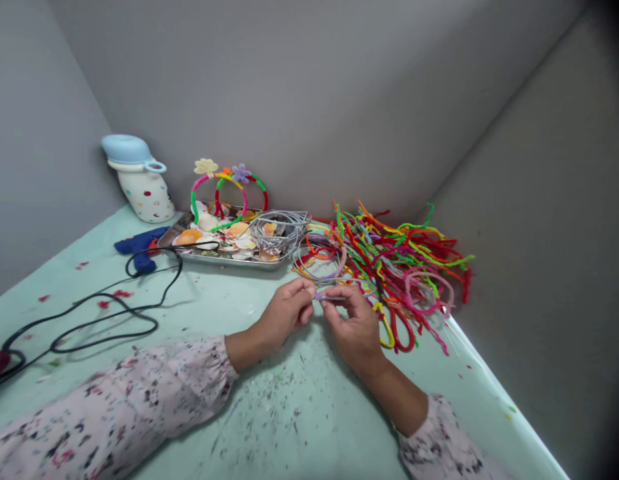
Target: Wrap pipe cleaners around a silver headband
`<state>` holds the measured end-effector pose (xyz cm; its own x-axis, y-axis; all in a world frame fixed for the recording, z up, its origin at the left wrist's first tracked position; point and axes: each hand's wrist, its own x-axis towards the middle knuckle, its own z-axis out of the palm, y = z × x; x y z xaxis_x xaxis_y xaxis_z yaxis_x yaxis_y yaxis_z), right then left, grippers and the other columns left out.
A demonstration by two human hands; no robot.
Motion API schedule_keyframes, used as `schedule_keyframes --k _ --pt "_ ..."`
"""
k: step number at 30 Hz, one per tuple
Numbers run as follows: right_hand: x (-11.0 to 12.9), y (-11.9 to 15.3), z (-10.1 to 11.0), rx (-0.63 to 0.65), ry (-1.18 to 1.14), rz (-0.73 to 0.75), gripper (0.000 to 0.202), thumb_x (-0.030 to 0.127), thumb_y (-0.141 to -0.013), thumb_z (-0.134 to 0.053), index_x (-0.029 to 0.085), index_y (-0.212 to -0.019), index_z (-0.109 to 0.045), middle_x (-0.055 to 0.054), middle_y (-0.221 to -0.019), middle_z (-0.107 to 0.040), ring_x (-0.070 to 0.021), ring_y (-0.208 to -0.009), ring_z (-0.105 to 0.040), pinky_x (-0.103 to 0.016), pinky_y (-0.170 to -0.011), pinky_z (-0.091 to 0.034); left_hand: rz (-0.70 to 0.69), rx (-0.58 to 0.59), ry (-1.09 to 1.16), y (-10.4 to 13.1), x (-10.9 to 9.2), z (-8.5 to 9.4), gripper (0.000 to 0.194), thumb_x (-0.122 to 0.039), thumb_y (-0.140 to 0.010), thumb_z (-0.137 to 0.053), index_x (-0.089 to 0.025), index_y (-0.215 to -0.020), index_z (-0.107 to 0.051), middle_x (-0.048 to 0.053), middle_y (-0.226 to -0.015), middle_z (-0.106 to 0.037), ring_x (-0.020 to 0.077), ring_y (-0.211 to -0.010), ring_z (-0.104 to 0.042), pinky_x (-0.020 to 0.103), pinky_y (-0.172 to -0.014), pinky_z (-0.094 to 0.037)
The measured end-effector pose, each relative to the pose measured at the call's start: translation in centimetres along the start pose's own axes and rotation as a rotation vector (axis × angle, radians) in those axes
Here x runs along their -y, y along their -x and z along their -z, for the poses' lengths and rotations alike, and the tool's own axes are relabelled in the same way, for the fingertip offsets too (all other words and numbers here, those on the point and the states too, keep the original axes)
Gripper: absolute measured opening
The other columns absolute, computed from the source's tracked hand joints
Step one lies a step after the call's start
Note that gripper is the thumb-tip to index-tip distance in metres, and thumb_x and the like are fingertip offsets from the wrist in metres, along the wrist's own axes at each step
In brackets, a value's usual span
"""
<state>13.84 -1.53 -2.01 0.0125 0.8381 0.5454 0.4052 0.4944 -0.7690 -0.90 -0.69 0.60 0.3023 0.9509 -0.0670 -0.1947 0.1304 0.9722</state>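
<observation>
Left hand (283, 312) pinches a lilac strip (318, 297), fingertips together | right hand (354, 328) pinches alongside, likely steadying it | pipe cleaners (389, 248) heaped nearby, seemingly for easy reach

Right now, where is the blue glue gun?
In the head view, the glue gun lies on the left side of the table, in front of the bottle, by the left end of the metal tray.

I saw loose, pale pink sleeves (159, 390) printed with small dark and reddish marks, cuffs (230, 363) gathered, the left hand (285, 310) and right hand (355, 327) bare.
</observation>
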Motion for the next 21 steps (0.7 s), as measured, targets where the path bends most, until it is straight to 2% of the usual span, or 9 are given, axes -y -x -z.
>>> schedule_keyframes --k 8,17,21 --pt "-0.11 0.07 0.04 0.005 0.006 0.026 0.015 0.018 -0.083 -0.059 0.024 -0.096 -0.059 -0.002 -0.091 -0.067 -0.0170 -0.086 -0.066 -0.033 -0.079 -0.055 0.013 0.005 0.007 0.05 -0.10 -0.04 0.019 -0.037 -0.083 -0.052 -0.019 -0.077 -0.047 -0.009 -0.044 -0.039 0.0049 -0.034 -0.023 0.017 -0.036 -0.018" --pt "0.44 -0.20 0.07 -0.008 -0.041 -0.044 0.027 0.023 -0.084 -0.061 0.024 -0.110 -0.054 -0.005 -0.099 -0.064 -0.0189 -0.089 -0.065 -0.033 -0.077 -0.054 -0.095 0.008 0.026 0.28 0.10 0.03 0.025 -0.044 -0.088 -0.050 -0.020 -0.081 -0.044 -0.008 -0.051 -0.044 0.0053 -0.038 -0.030 0.016 -0.038 -0.023" --pt "0.45 -0.10 0.39 -0.021 -0.063 -0.060 0.021 0.027 -0.088 -0.055 0.024 -0.109 -0.056 -0.005 -0.101 -0.063 -0.0188 -0.089 -0.063 -0.034 -0.079 -0.051 -0.129 -0.015 0.020 0.17 0.37 0.22 0.025 -0.044 -0.089 -0.049 -0.020 -0.083 -0.044 -0.008 -0.053 -0.045 0.0057 -0.040 -0.031 0.017 -0.039 -0.023"
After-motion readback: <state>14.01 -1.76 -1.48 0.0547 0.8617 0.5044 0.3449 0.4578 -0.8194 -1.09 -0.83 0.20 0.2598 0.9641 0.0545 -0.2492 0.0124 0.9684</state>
